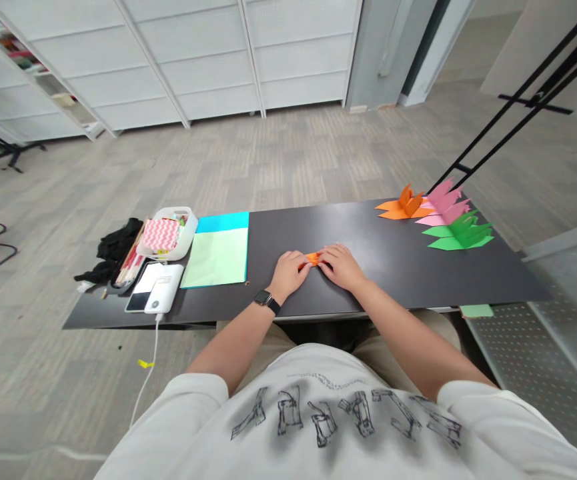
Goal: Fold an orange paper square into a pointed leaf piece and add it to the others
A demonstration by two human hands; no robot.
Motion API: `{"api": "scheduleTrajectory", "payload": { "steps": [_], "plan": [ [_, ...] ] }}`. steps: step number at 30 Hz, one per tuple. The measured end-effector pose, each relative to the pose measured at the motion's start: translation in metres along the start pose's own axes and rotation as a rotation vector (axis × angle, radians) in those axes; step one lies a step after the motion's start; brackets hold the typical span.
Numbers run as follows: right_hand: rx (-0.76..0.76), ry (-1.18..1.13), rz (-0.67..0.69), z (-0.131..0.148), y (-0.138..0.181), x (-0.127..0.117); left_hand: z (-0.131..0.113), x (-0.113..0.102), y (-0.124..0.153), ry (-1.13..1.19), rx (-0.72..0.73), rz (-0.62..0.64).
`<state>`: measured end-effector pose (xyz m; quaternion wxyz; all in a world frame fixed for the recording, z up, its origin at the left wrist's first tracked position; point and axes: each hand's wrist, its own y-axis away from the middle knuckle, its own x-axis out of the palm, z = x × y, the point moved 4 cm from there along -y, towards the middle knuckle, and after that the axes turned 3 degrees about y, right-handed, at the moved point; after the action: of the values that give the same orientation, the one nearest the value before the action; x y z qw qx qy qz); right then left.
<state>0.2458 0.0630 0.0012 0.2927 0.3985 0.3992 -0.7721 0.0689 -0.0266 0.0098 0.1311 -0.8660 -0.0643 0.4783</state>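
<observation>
A small piece of folded orange paper (312, 259) lies on the dark table (288, 230) in front of me. My left hand (289, 270) grips its left end, fingers curled, with a black watch on that wrist. At its right end my right hand (341, 265) presses the paper with bent fingers. Both hands rest low over the tabletop, and their fingers hide much of the paper. Finished-looking folded paper shapes with pointed petals stand at the far right: an orange one (404, 204), a pink one (445, 204) and a green one (459, 233).
Left of my hands lies a stack of light green paper (218, 257) over blue sheets. Beyond it are a white basket (188, 233), a white power bank (164, 289) with a cable, a phone (141, 293) and black cloth (121, 240). A black metal stand (498, 117) rises behind the right end.
</observation>
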Motion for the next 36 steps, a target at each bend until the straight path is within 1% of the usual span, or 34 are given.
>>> {"api": "scheduleTrajectory", "payload": {
  "steps": [5, 12, 20, 30, 36],
  "plan": [
    [0.009, -0.015, -0.001, 0.001, -0.001, -0.001, 0.001, -0.001, -0.001, 0.001, 0.007, 0.008],
    [0.139, -0.02, -0.014, 0.004, -0.006, 0.005, 0.007, 0.003, -0.003, 0.017, -0.01, -0.018],
    [0.13, -0.007, -0.022, 0.0, -0.005, 0.008, 0.004, 0.001, -0.004, 0.007, -0.024, -0.012],
    [0.126, 0.005, -0.019, -0.003, -0.008, 0.011, 0.008, 0.005, -0.002, 0.021, -0.011, -0.016],
    [0.164, 0.029, -0.02, -0.007, -0.007, 0.013, 0.006, 0.007, 0.0, -0.046, 0.048, 0.024]
  ]
}}
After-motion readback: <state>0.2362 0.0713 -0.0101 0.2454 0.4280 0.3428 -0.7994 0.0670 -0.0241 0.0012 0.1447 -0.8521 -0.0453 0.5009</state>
